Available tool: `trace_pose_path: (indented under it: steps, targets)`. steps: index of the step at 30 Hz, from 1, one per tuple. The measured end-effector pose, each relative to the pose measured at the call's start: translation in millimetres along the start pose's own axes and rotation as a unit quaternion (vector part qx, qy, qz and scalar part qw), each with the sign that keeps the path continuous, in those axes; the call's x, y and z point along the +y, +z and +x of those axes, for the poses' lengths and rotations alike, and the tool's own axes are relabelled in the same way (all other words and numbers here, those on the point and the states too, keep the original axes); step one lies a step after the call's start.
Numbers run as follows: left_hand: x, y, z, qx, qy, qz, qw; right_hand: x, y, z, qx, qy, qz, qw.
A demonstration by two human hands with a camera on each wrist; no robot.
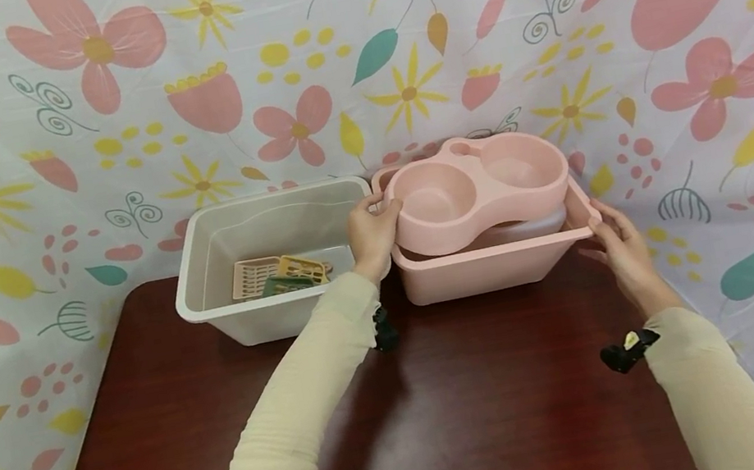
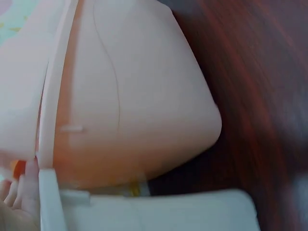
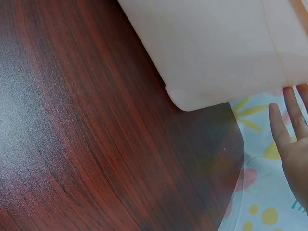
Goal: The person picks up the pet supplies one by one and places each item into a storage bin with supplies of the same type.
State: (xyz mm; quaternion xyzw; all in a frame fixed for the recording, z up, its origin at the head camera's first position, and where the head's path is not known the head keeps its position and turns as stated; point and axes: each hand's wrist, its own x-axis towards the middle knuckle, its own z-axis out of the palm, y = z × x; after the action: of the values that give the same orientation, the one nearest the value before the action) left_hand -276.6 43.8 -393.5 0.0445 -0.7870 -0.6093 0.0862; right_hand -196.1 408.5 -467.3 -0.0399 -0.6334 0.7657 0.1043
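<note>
A deep pink litter box [image 1: 481, 274] stands on the table, its side wall also filling much of the left wrist view. Tilted across its top lies a pink double pet bowl [image 1: 484, 204], partly over the rim. My left hand [image 1: 373, 237] grips the box's left rim, its thumb near the bowl's edge. At the opposite end, my right hand [image 1: 625, 252] holds the right rim, thumb on top and fingers outside. In the right wrist view, fingertips [image 3: 291, 103] touch the pink wall. Something whitish [image 1: 538, 224] shows beneath the bowl, mostly hidden.
Close on the left stands a grey-white litter box [image 1: 264, 320] containing several slotted scoops: a beige scoop [image 1: 252, 277], a yellow scoop [image 1: 303, 268] and a green scoop [image 1: 284, 285]. The dark red wooden table [image 1: 497, 414] meets a flowered cloth [image 1: 288, 59] behind.
</note>
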Motion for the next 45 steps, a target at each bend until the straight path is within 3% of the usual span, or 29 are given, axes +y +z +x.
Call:
trace_pose_path:
  steps: [3,6,10,22,31,45]
  targets:
    - [2.3,-4.1,2.6,-0.025,0.022,0.054,0.9980,-2,-1,0.5,0.002,0.000,-0.007,1.0000]
    - [5.8,-9.7,4.6,-0.050,0.046,0.120,0.9905,-3,-3,0.9,0.005,0.000,-0.016,0.9999]
    - [8.6,-15.0,6.8,-0.079,0.066,0.153,0.9828,-4,-5,0.5,0.008,0.002,-0.014,0.9999]
    - [8.5,-15.1,8.8,-0.092,0.077,0.149,0.9816,0,-7,0.5,0.014,-0.017,-0.030,0.9993]
    - [8.9,-15.0,10.4,-0.095,0.064,0.155,0.9814,-12,0,-4.7,0.007,0.003,-0.029,0.9996]
    - [11.5,-11.9,14.8,-0.082,0.059,0.178,0.9788,-3,0,-7.7,0.001,0.003,-0.042,0.9991]
